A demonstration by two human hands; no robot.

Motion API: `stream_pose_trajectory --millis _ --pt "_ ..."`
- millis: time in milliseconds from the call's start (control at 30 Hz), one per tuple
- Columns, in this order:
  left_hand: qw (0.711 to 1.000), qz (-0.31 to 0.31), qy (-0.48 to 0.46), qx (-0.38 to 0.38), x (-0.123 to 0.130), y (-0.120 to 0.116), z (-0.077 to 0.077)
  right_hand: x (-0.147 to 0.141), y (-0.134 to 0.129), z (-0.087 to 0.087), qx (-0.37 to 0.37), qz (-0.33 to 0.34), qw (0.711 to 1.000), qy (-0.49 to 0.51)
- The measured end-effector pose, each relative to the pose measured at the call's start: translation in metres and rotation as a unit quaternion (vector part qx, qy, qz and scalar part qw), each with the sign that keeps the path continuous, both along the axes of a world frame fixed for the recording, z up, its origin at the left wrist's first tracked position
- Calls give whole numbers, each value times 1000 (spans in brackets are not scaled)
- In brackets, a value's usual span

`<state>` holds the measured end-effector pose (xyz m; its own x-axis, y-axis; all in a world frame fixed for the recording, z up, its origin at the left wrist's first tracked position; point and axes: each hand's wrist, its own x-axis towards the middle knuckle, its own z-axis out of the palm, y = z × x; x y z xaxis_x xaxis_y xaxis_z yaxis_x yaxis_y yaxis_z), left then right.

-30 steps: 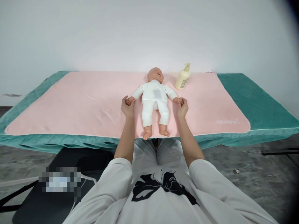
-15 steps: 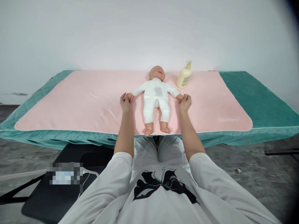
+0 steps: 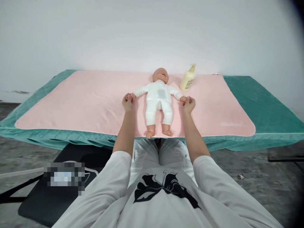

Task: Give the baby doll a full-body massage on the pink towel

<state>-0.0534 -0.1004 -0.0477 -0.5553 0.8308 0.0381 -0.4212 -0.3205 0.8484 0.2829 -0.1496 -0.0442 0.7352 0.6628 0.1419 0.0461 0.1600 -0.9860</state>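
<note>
Baby doll [image 3: 154,91] in white lies face-up on a pink blanket [image 3: 95,104], its arms already spread wide. At the doll's two sides, the left hand [image 3: 128,102] and right hand [image 3: 189,104] each pinch one doll hand; the hold seems in progress, release not yet made. Beside the doll's head stands a pump bottle [image 3: 187,80], untouched; farther out, a green bedspread [image 3: 266,109] shows.

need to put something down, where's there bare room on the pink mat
Widest bare patch: pink mat between the left hand and the green cover at far left. Smaller: between the right hand and the mat's lettering. Crowded: around the doll, held by both hands, the bottle near its head.
</note>
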Motion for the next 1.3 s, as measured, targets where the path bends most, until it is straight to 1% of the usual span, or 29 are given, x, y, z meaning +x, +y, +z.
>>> stream_pose_trajectory --millis 133,333,533,767,967,1100,1200,1300 --pt "1000 -2 3 -12 1 -2 1 -5 -2 -1 -9 -18 999 -24" --pt "999 6 -15 -39 1 0 2 -3 -1 -3 -17 -37 997 -60" --pt "999 2 -23 -23 0 3 4 -4 -2 -4 8 11 999 -29" --pt "999 -23 -23 18 -1 -3 5 -7 -6 1 9 7 1000 -26" --pt "1000 -18 -4 13 0 -3 3 -7 -5 -1 12 4 999 -40" --pt "1000 -22 -12 4 0 -2 3 -7 -5 -1 5 7 999 -50" --pt "1000 -18 -22 -5 0 -2 3 -7 -5 0 2 23 999 -36" --pt "1000 -11 -23 -13 0 -2 4 -5 -5 1 15 50 998 -28"
